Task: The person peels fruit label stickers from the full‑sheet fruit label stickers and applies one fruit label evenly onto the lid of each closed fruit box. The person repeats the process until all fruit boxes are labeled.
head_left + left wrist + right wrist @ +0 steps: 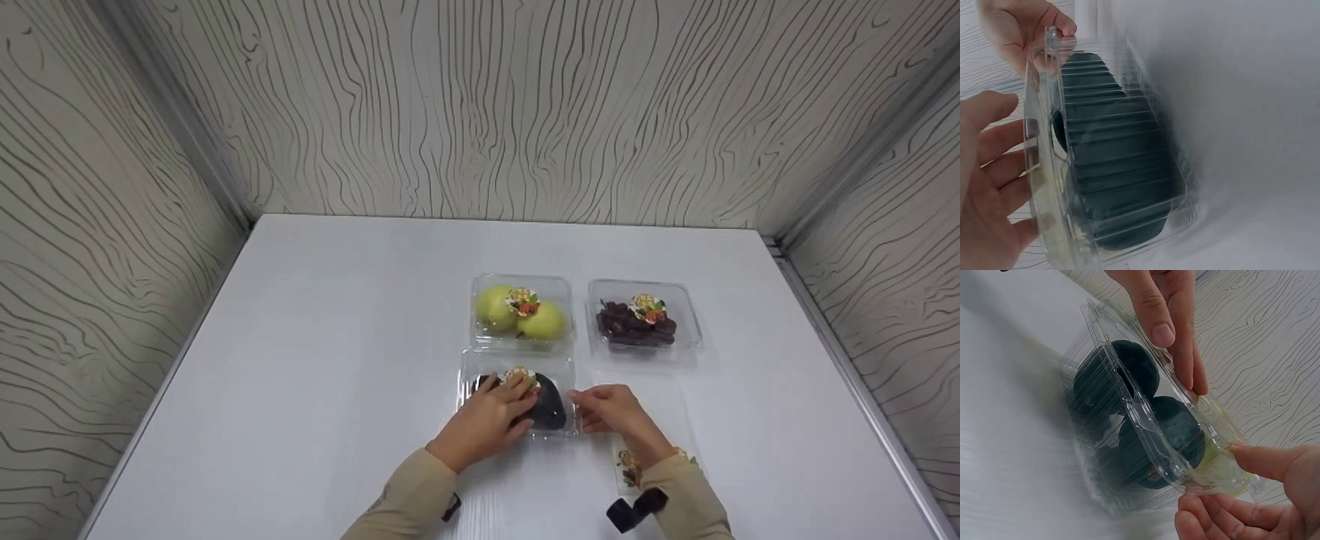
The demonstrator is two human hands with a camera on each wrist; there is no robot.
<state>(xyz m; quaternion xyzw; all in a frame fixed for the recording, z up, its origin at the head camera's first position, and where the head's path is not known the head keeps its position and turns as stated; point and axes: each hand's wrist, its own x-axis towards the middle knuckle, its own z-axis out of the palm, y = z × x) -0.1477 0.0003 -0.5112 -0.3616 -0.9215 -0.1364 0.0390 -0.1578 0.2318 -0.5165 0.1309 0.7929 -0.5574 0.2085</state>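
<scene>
A clear plastic clamshell box holds dark green, avocado-like fruits, and its lid is down. My left hand lies on top of this lid with its fingers extended, touching a round fruit-print sticker that it partly covers. At the box's right edge, my right hand pinches the rim between thumb and fingers. The right wrist view shows the thumb above the lid's edge and the curled fingers below it. Ribbed side walls of the box show in the left wrist view.
Behind this box stands a clear box with yellow-green round fruits. A box of dark grapes stands to its right. Both lids bear stickers. A sticker sheet lies partly under my right forearm. Patterned walls surround the white table.
</scene>
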